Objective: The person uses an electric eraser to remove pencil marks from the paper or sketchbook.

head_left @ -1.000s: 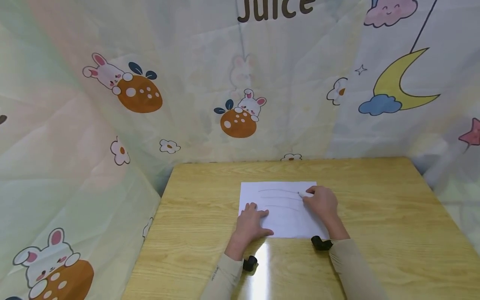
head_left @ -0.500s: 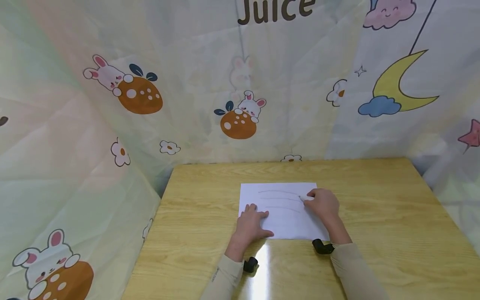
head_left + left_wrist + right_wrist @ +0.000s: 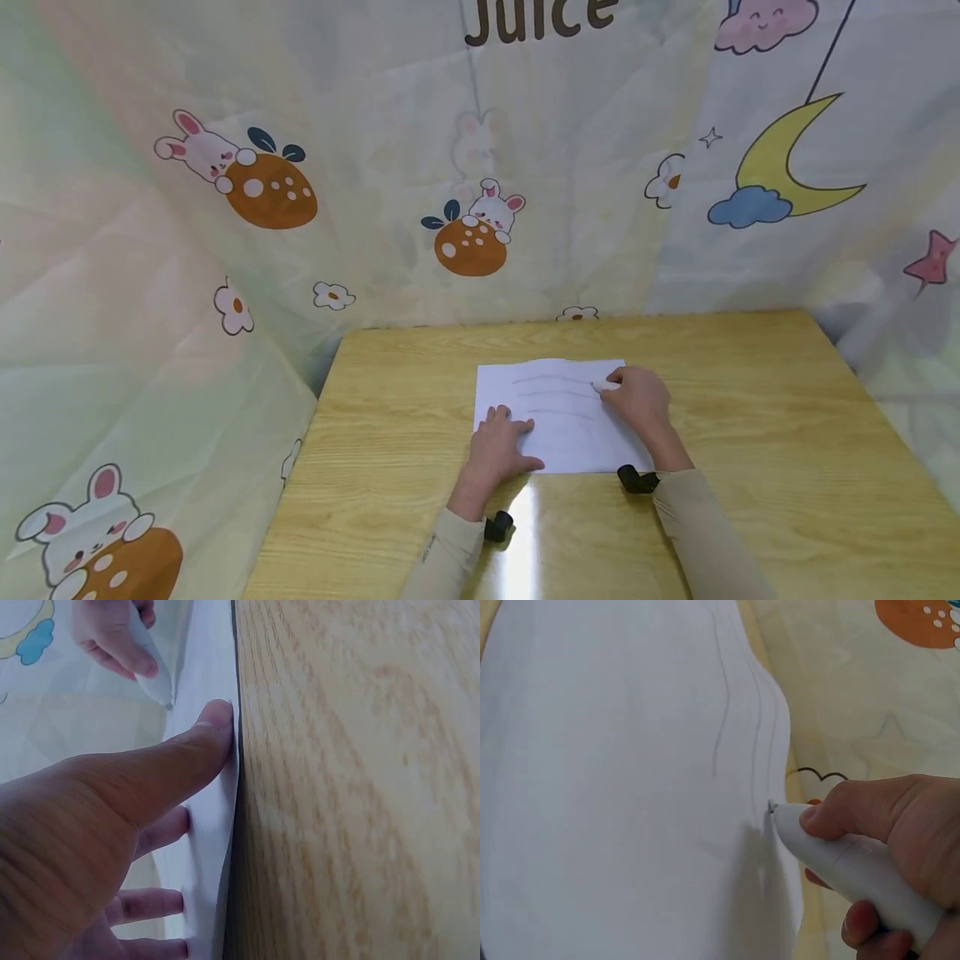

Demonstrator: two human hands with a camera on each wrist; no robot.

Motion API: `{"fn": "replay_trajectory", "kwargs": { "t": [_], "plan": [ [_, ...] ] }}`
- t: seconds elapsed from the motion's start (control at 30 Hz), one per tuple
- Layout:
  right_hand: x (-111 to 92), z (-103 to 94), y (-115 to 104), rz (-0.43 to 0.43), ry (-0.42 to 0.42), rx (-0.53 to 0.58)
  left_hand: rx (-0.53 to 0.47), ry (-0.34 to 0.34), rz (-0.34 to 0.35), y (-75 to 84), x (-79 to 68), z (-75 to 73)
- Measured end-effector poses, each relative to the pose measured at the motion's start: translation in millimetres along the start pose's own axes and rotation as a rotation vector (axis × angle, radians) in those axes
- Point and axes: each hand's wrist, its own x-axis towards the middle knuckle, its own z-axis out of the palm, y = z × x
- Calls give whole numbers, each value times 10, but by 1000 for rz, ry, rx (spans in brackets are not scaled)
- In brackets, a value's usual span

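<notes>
A white sheet of paper [image 3: 577, 446] bears several faint curved lines. My right hand [image 3: 639, 404] pinches a thick white pen-shaped tool [image 3: 855, 862] between thumb and fingers. Its small dark tip is right at the end of one line, near the far edge of the sheet, and casts a shadow on the paper in the right wrist view. My left hand [image 3: 495, 446] rests on the sheet's left part with fingers spread. In the left wrist view its thumb [image 3: 214, 724] lies close to the near paper edge. The paper's far edge bows up slightly.
The sheet lies on a wooden table [image 3: 390, 417]. Behind it hangs a printed cloth backdrop [image 3: 375, 208] with rabbits and a moon. Black wrist devices sit at the left cuff [image 3: 498, 526] and the right cuff [image 3: 637, 479].
The paper's far edge, straight half a second ago, now bulges upward. My right hand has shifted slightly with the pen-shaped tool. My left hand stays in place, and the head view has shifted a little.
</notes>
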Motion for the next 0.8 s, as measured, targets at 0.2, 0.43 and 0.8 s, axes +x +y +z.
{"fn": "replay_trajectory", "kwargs": {
  "t": [0.2, 0.43, 0.8],
  "plan": [
    [-4, 49, -27, 17, -17, 12, -13, -12, -12, -6, -2, 14],
    [25, 60, -14, 17, 24, 6, -12, 6, -2, -3, 32, 8],
    [26, 36, -45, 22, 2, 8, -16, 17, 1, -12, 24, 12]
  ]
}}
